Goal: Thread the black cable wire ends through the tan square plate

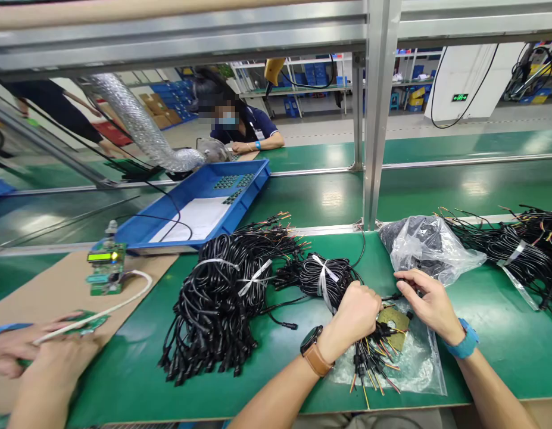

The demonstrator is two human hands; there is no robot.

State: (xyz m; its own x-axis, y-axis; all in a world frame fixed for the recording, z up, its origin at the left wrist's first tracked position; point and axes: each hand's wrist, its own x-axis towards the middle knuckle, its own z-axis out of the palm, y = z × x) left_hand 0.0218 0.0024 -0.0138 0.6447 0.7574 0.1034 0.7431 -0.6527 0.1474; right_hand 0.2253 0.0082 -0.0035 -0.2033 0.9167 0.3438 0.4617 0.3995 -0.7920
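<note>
My left hand (358, 310), with a watch at its wrist, is closed over a black cable. A short length of that cable (389, 297) with a connector shows between my two hands. My right hand (430, 302), with a blue wrist strap, has thumb and fingers pinched at the cable's other end; its fingertips partly hide it. Below them, several short black connectors with bare coloured wire ends (369, 363) lie on a clear plastic bag (421, 363). A yellowish plate (394, 326) lies among them. Beside my left hand is a coiled black cable bundle (323, 279) tied with a white strip.
A large pile of black cables (213, 310) lies left, more cable bundles (530, 250) right. A filled plastic bag (430, 244) sits beyond my right hand. A metal post (377, 119) rises behind. At left, a co-worker's hands (56, 363) are near a circuit board with display (105, 268) and blue tray (253, 196).
</note>
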